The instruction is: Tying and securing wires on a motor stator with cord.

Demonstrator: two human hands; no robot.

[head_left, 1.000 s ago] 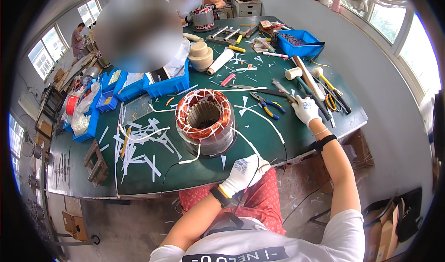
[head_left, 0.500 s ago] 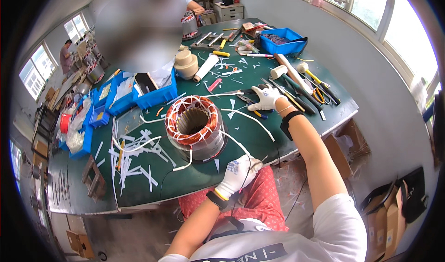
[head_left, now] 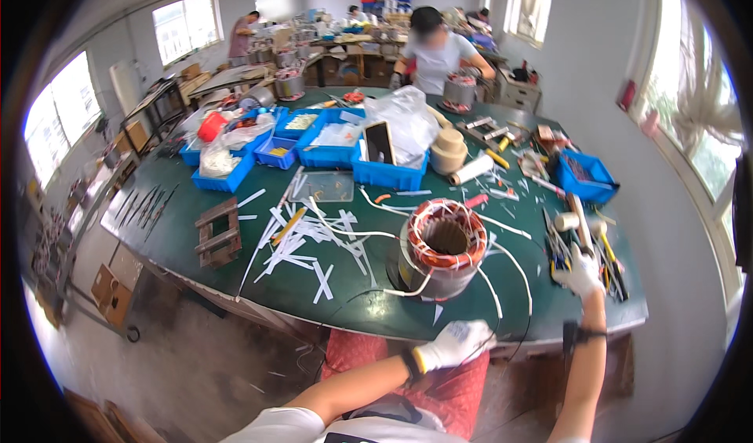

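Observation:
A motor stator (head_left: pixel 464 281) with copper-orange windings laced in white cord stands upright on the green table (head_left: pixel 369 286). Several leads in white sleeves (head_left: pixel 515 269) spread from its top. At the front edge, right of my lap, my left hand (head_left: pixel 459 344), in a white glove, is closed round a thin dark wire (head_left: pixel 492 335). My gloved right hand (head_left: pixel 582 274) reaches over the tools at the right, fingers stretched out and apart. Just beyond it lie a white-headed mallet (head_left: pixel 565 222) and a wooden stick (head_left: pixel 580 216); yellow-and-black-handled tools (head_left: pixel 612 255) are beside it.
White paper strips (head_left: pixel 302 235) and a wooden frame (head_left: pixel 217 231) lie on the left. Blue bins (head_left: pixel 390 176) and tape rolls (head_left: pixel 449 151) stand behind the stator, a blue tray (head_left: pixel 584 178) at far right. A co-worker (head_left: pixel 439 59) sits across the table.
The view has lifted and turned left, bringing more of the room into sight. My right hand has shifted right among the tools. My left hand still grips the wire near the table edge.

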